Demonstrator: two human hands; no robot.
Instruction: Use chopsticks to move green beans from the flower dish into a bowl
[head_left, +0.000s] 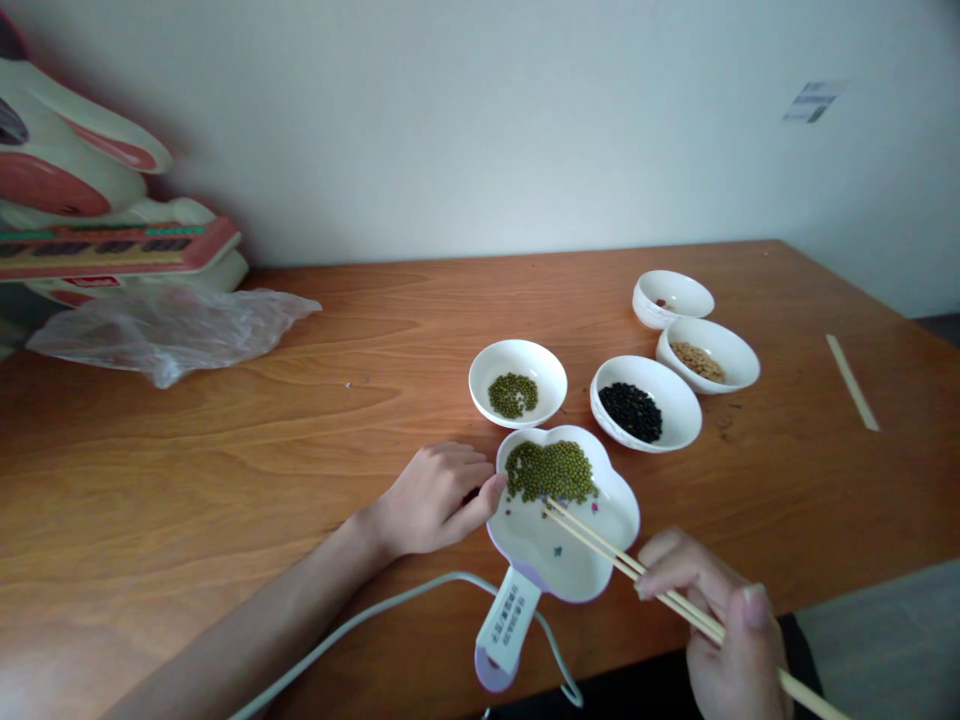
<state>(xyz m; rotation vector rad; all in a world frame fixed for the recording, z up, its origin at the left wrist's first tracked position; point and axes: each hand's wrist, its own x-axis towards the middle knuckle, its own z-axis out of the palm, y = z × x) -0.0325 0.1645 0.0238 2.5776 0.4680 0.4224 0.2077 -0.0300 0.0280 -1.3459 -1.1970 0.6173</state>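
My right hand (716,610) holds a pair of wooden chopsticks (596,540), their tips among the green beans in a flower-shaped dish. The white dish (619,505) has a lilac rim and a labelled handle pointing toward me. Mung beans (551,470) lie across its far part. At the dish's left edge, my left hand (439,497) has its fingers curled and its thumb on the rim. A white bowl (551,372) just beyond the dish contains more mung beans (512,396). Whether the chopstick tips pinch a bean is too small to tell.
To the right stand white bowls with black beans (631,411), tan beans or nuts (697,361) and a few reddish bits (664,303). A pale flat strip (852,382) lies farther right. Left are a plastic bag (172,325) and toy keyboard (112,250). A cable (360,622) crosses the front.
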